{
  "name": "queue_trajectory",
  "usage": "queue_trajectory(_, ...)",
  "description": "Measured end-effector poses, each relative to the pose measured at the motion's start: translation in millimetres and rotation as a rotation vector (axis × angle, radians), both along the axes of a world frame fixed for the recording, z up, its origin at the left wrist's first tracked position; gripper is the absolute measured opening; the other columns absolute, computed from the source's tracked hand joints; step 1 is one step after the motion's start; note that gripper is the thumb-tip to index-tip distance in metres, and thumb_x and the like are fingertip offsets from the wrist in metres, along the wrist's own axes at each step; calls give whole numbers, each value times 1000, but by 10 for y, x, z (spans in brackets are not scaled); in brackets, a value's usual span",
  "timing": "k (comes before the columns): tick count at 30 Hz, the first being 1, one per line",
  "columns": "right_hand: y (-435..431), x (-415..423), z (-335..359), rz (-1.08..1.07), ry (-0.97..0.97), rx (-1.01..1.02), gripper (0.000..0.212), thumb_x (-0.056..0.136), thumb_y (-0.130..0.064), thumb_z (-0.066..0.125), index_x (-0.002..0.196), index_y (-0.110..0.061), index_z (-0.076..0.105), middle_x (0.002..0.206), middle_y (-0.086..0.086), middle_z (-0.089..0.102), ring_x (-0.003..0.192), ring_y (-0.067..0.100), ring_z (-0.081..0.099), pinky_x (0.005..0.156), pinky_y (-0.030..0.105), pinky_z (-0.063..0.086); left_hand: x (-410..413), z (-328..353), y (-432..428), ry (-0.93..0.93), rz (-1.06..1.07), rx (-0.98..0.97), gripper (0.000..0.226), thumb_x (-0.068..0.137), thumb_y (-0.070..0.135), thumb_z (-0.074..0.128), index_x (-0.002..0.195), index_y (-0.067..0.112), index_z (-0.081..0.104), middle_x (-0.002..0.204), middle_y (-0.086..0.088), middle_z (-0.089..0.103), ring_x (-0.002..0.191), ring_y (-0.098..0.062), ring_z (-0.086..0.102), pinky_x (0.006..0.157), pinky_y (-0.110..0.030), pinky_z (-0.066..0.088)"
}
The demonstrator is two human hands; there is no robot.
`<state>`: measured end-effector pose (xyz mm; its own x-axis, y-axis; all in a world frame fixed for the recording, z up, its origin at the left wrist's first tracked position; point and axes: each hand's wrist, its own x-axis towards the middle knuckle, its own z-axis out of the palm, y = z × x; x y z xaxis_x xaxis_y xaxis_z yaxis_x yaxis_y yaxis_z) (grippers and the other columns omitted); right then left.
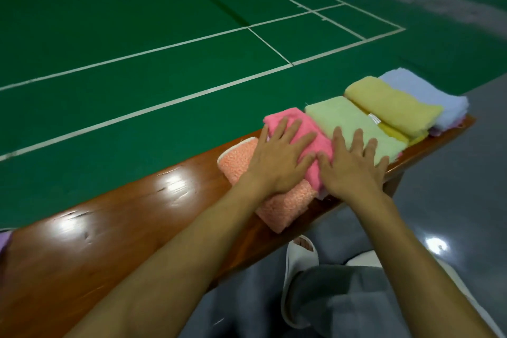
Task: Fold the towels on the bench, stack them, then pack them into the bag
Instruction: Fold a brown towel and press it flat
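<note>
At right end of glossy brown wooden bench (109, 214), folded pink terry towel (299, 129) pressed flat by left hand (277, 162) and right hand (351, 170), fingers spread, nothing gripped. Other folded towels (389, 107) laid in row; stacking, bagging judged outstanding.

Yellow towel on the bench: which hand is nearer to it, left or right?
Right. The right hand lies flat on the green towel just beside the yellow towel; the left hand lies on the pink towel, farther along the bench.
</note>
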<state>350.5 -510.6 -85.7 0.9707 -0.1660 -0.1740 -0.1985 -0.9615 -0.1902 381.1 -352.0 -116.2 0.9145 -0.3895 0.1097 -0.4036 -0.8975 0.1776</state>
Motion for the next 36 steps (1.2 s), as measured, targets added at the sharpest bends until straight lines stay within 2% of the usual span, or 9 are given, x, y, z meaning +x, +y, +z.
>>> queue_trajectory(3, 151, -53, 172, -20, -173, 95, 77, 101, -63, 33, 163, -24, 9, 170, 17, 4, 155, 45, -2, 121, 68, 2, -261, 207, 178, -35, 23, -76, 57, 107, 52, 29, 160, 34, 32, 170, -8, 21, 158, -29, 14, 127, -53, 8)
queue_trajectory(7, 539, -234, 227, 219, -339, 116, 72, 101, -62, 34, 161, -24, 24, 169, 15, 14, 156, 40, 5, 122, 63, 5, -837, 341, 710, -81, 132, -153, 60, 102, 54, 30, 158, 35, 36, 168, -5, 30, 154, -26, 25, 124, -47, 21)
queue_trajectory(12, 1123, -397, 36, 749, -289, 228, 71, 99, -60, 23, 158, -22, 36, 167, 13, 27, 154, 31, 23, 124, 53, 22, -1447, 232, 1586, -32, 325, -152, 57, 104, 56, 29, 157, 39, 36, 166, 1, 33, 151, -23, 30, 122, -43, 24)
queue_trajectory(14, 1381, -506, -4, 843, -238, 260, 68, 100, -59, 26, 157, -24, 36, 167, 10, 27, 153, 29, 27, 124, 49, 23, -1677, 185, 1904, -19, 401, -164, 58, 102, 56, 26, 157, 38, 37, 165, 1, 35, 149, -21, 32, 121, -44, 26)
queue_trajectory(20, 2148, -869, -39, 1004, -184, 258, 64, 101, -56, 29, 157, -26, 34, 167, 3, 26, 152, 22, 25, 123, 42, 20, -2371, 184, 2667, -36, 594, -171, 57, 103, 53, 31, 156, 33, 40, 162, 2, 39, 148, -17, 31, 119, -43, 25)
queue_trajectory(23, 2552, -1093, -87, 1078, -182, 298, 59, 104, -53, 35, 156, -26, 33, 166, 1, 28, 151, 17, 24, 123, 43, 25, -2748, 222, 3043, -54, 667, -168, 57, 101, 49, 38, 155, 30, 42, 160, -1, 42, 147, -21, 35, 119, -45, 26)
queue_trajectory(26, 2947, -1335, -156, 1155, -192, 330, 55, 104, -50, 39, 154, -28, 35, 161, -1, 35, 146, 16, 30, 118, 45, 33, -3138, 267, 3466, -109, 735, -164, 57, 101, 48, 39, 154, 30, 44, 160, -1, 42, 147, -23, 36, 113, -47, 34)
queue_trajectory(32, 3625, -1831, -270, 1253, -149, 508, 46, 102, -48, 44, 141, -27, 51, 127, -4, 52, 116, 15, 47, 99, 39, 44, -3991, 189, 4430, -181, 1048, -158, 51, 97, 41, 45, 141, 19, 57, 145, -7, 56, 132, -32, 48, 105, -52, 41)
queue_trajectory(36, 4050, -2147, -322, 1134, -82, 747, 41, 101, -44, 49, 128, -19, 66, 108, -1, 61, 100, 14, 56, 89, 38, 50, -4506, 17, 5017, -184, 1276, -118, 33, 96, 19, 64, 129, 11, 62, 131, -18, 61, 120, -43, 54, 101, -58, 46)
